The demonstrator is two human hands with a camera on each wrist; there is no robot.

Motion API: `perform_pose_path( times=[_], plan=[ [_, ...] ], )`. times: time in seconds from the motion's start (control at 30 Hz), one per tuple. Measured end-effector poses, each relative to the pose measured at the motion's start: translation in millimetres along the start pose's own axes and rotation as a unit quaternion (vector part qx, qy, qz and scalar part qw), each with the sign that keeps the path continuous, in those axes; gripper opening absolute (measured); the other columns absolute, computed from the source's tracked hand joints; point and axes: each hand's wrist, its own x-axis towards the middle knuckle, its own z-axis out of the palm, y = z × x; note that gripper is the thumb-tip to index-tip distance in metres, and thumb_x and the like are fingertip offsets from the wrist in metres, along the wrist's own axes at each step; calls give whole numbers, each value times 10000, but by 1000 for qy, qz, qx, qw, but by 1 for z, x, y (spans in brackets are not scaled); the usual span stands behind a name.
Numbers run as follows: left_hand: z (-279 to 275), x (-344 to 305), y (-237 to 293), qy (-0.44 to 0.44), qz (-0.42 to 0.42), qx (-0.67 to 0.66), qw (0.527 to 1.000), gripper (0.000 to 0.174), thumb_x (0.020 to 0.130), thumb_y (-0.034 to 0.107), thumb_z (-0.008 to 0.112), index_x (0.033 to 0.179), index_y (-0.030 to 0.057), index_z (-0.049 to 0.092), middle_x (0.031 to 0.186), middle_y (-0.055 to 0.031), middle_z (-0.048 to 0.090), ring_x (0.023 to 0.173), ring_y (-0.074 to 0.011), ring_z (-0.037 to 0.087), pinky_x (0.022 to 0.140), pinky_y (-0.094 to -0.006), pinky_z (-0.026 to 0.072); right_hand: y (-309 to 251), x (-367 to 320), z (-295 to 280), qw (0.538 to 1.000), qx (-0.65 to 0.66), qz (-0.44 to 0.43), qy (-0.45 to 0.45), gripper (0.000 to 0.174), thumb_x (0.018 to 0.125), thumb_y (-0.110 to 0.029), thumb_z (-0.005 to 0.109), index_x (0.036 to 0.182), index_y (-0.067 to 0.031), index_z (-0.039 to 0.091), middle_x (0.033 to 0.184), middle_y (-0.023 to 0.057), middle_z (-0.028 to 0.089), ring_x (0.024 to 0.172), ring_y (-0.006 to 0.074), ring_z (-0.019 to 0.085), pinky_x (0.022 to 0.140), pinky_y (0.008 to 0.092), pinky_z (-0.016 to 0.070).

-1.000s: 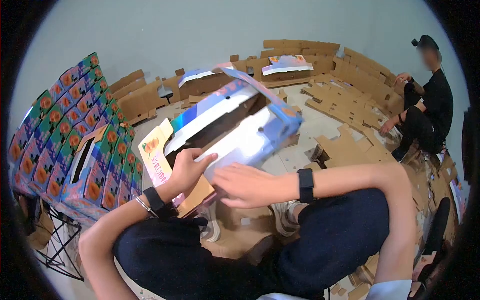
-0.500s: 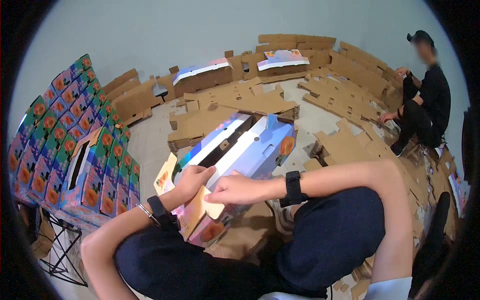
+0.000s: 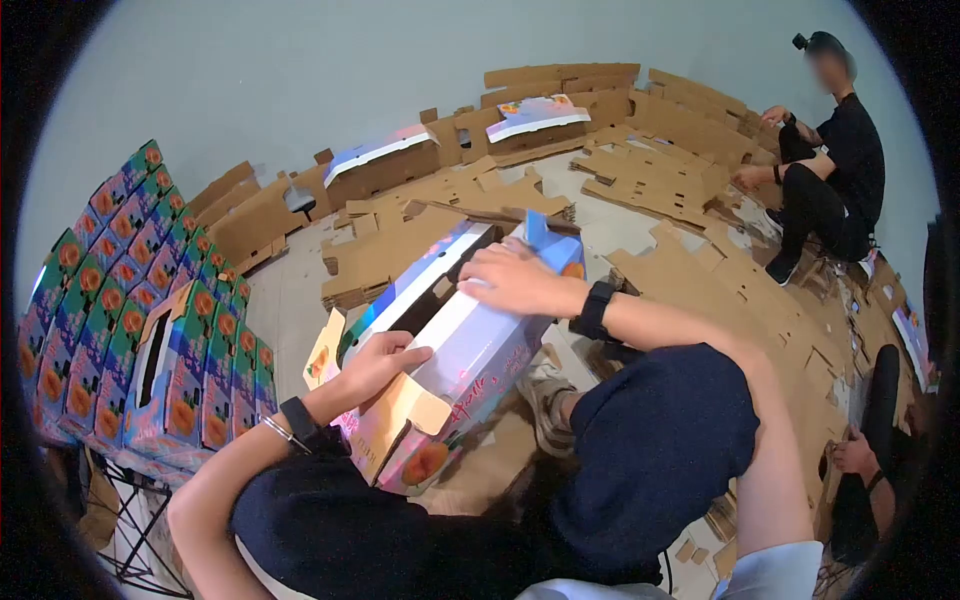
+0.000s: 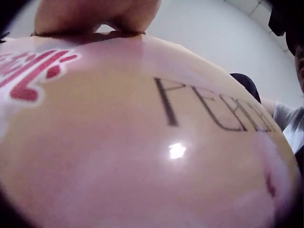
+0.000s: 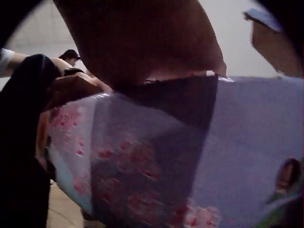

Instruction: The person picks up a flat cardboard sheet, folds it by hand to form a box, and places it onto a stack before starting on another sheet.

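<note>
A printed carton (image 3: 490, 355), blue, white and pink, lies tilted between the knees, with a long dark gap along its top and its near end flaps standing out. The left hand (image 3: 378, 370) grips the near end, thumb on the top panel, fingers partly hidden by the flap. Farther along, the right hand (image 3: 520, 278) rests across the white top edge, fingers over the gap. In the left wrist view the carton's printed side (image 4: 137, 128) fills the picture below the left hand (image 4: 97, 16). The right wrist view has the right hand (image 5: 147, 42) on the carton's upper edge (image 5: 256, 83).
Stacked printed cartons (image 3: 190, 370) stand at the left on a black metal frame (image 3: 130, 540). Flat brown cardboard (image 3: 720, 310) covers the floor at the right, with more cardboard (image 3: 390, 245) beyond the carton. A person (image 3: 840, 160) squats at the far right; another person's hand (image 3: 855, 453) shows lower right.
The right hand has moved from the near end to farther along the carton's top. The carton has come down from its raised, tilted position. The left hand stays at the near end.
</note>
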Motion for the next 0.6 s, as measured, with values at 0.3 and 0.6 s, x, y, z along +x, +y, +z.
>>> perform_pose_path(
  times=[0.3,0.6],
  plan=[
    [10,20,52,12,76,130,989,404,867,356,600,881,-48,612,708,-96,585,656,-154,538,618,-324,437,47,-2,-39,999,-21,36,-23,268,889,-278,505,780,-47,586,780,103,562,818,264,521,794,358,337],
    [-77,134,55,47,147,406,901,294,804,294,652,890,23,575,777,-140,615,752,-281,604,640,-345,427,108,32,8,981,-21,82,177,173,840,-193,545,757,-43,518,739,83,500,765,244,487,728,353,326]
  ],
)
